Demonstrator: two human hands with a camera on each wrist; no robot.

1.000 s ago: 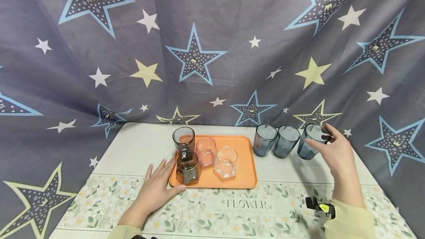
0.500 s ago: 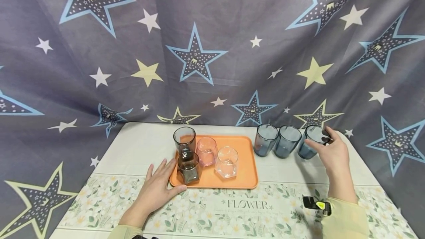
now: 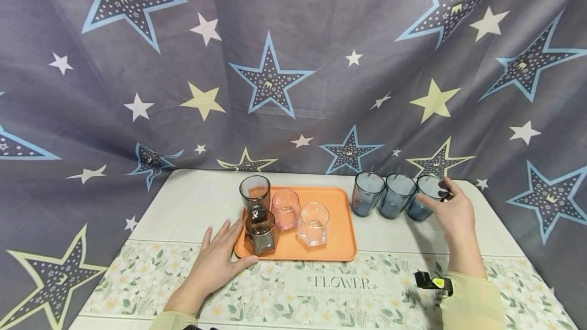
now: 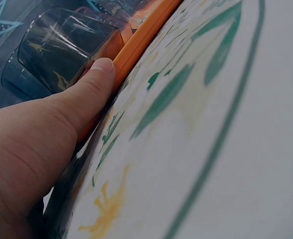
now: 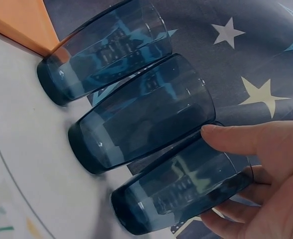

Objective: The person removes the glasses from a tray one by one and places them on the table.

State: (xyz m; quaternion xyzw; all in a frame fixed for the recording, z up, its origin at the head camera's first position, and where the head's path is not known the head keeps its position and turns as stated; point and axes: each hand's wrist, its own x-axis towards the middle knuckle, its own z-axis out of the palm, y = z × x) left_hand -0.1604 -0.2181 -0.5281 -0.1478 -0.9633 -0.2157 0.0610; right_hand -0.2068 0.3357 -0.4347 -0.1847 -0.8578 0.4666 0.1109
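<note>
My right hand [image 3: 451, 215] grips the rightmost blue glass [image 3: 419, 212] near its rim, thumb on one side and fingers round the other. That glass stands close beside the middle blue glass [image 5: 141, 117], and a third blue glass [image 3: 367, 195] is to its left. My left hand [image 3: 215, 264] rests at the near left corner of the orange tray [image 3: 341, 248], with the thumb [image 4: 99, 74] on the tray's edge and the fingers spread along its left side. By that hand a dark square-based glass [image 3: 261, 236] sits on the tray.
A taller dark glass [image 3: 254, 190] stands behind the square-based one. On the tray are also a pink glass [image 3: 285, 210] and a clear glass [image 3: 313, 225]. A floral cloth strip [image 3: 339, 299] runs along the front of the table, and a star-patterned curtain [image 3: 293, 65] hangs behind.
My right hand has moved the rightmost blue glass leftward and slightly down in the head view, closing the gap to the middle glass. The left hand and tray stay put.
</note>
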